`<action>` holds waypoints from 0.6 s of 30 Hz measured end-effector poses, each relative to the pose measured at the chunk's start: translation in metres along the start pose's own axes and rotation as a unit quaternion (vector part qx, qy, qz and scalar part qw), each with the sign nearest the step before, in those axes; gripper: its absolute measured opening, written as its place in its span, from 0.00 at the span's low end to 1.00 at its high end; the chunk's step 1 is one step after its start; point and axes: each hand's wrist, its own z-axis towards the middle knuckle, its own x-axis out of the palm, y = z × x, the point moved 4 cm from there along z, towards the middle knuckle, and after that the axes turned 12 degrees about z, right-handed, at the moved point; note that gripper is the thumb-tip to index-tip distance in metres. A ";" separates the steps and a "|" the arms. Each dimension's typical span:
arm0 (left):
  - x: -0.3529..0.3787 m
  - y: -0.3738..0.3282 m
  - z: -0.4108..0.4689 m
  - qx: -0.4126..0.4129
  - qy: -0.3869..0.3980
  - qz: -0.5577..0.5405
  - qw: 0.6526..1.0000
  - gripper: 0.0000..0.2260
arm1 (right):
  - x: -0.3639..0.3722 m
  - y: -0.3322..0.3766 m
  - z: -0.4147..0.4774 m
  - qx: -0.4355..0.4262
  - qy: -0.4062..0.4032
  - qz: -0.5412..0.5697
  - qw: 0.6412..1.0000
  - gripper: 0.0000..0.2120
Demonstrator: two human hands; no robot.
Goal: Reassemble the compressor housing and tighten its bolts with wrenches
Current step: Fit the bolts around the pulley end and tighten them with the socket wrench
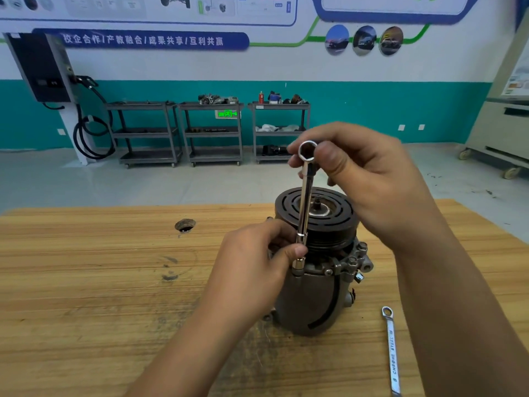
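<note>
Compressor housing (309, 299), a grey cast-metal cylinder, stood upright right of the tabletop's middle and set back from its far edge, capped by a dark slotted round pulley (337, 222). The left hand (252, 262) pinched the lower shank of a long chrome wrench (305, 202) between thumb and fingers, just above its socket-like lower end, which sat down at the housing's upper flange. The bolt beneath it was hidden, so I could not tell whether the socket was fully on. The right hand (363, 179) was clamped by fingertips and thumb on the wrench's hexagonal ring end, above the pulley. The wrench stood nearly vertical, with its shank passing close beside the pulley rim.

Beyond the hands, a cluster of grey metal port fittings (355, 262) projected from the housing's right side. A second flat chrome ring wrench (391, 353) lay apart from the housing, toward the right edge of the worn wooden tabletop (86, 282). A round hole (185, 225) opened near the far edge. Grey metal carts (211, 133) lined the far wall.

Neither hand held the housing, and nothing seemed to clamp it. My judgement was that a firm twist could turn or tip the whole unit. A half-seated socket might slip and round the bolt head. The shank could also catch on the pulley rim, and a bolt started crooked might cross-thread.
</note>
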 end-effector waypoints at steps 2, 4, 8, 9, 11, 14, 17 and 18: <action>-0.001 0.000 0.000 0.004 0.005 -0.001 1.000 0.12 | -0.002 0.005 0.005 0.007 0.018 -0.004 1.000 0.05; -0.001 0.001 0.001 0.010 0.007 0.000 1.000 0.13 | -0.002 0.008 0.008 0.020 0.036 -0.022 0.999 0.05; 0.000 0.003 0.002 0.020 0.010 -0.020 1.000 0.11 | 0.000 0.011 0.012 0.034 0.060 -0.080 0.994 0.05; 0.000 0.006 0.004 0.017 0.010 -0.025 0.999 0.11 | 0.000 0.011 0.012 0.038 0.068 -0.090 0.993 0.06; 0.004 0.020 0.008 -0.001 0.048 -0.020 0.999 0.25 | 0.002 0.012 0.011 0.049 0.088 -0.114 0.988 0.07; 0.024 0.041 0.010 -0.031 0.178 -0.048 0.982 0.54 | 0.004 0.013 0.011 0.082 0.125 -0.089 0.985 0.11; 0.044 0.047 0.009 -0.032 0.188 -0.066 0.980 0.58 | 0.005 0.015 0.013 0.113 0.148 -0.061 0.981 0.10; 0.048 0.049 0.009 -0.034 0.173 -0.064 0.982 0.58 | 0.005 0.016 0.013 0.116 0.146 -0.054 0.981 0.09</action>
